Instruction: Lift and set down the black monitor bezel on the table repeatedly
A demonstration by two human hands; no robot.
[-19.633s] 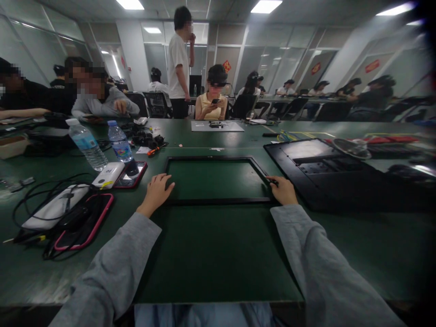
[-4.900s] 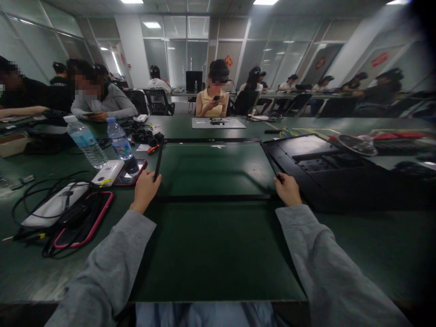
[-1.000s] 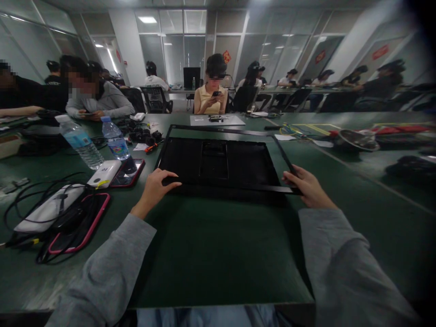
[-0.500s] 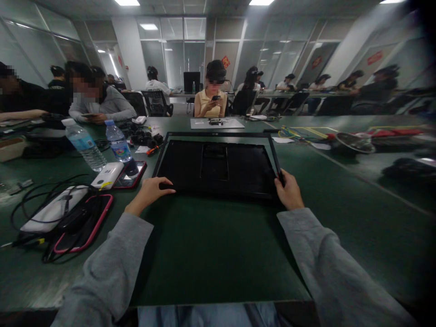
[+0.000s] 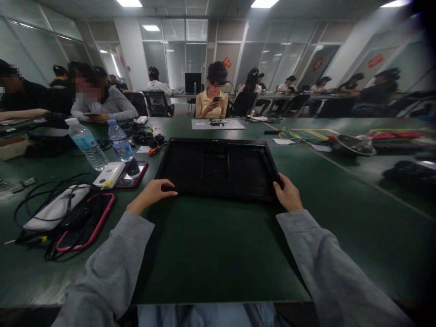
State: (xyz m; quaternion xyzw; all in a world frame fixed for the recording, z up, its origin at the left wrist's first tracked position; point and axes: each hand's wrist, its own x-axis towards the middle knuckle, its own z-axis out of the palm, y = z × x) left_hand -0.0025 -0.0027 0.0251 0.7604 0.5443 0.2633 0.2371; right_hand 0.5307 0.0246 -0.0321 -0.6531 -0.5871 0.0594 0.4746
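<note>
A black monitor back cover (image 5: 184, 161) lies on the green table in front of me, hollow side up. The thin black monitor bezel (image 5: 218, 141) rests around its rim, and the two outlines nearly coincide. My left hand (image 5: 150, 194) pinches the near left corner, thumb below and fingers on top. At the right side, my right hand (image 5: 289, 193) grips the bezel's edge near the near right corner, its fingertips partly hidden. Whether the bezel sits fully flush with the cover, I cannot tell.
On the left stand two water bottles (image 5: 87, 144), with a white power bank (image 5: 109, 175), a phone (image 5: 132, 174) and tangled cables (image 5: 51, 200) nearby. A metal bowl-like object (image 5: 352, 144) and yellow wires (image 5: 289, 133) lie at the right. Across the table sits a person (image 5: 211, 102) with a phone.
The bezel has come down over the back cover, which had moved in from the right before that. My right hand has shifted left and closer. Both hands keep their grip on the bezel.
</note>
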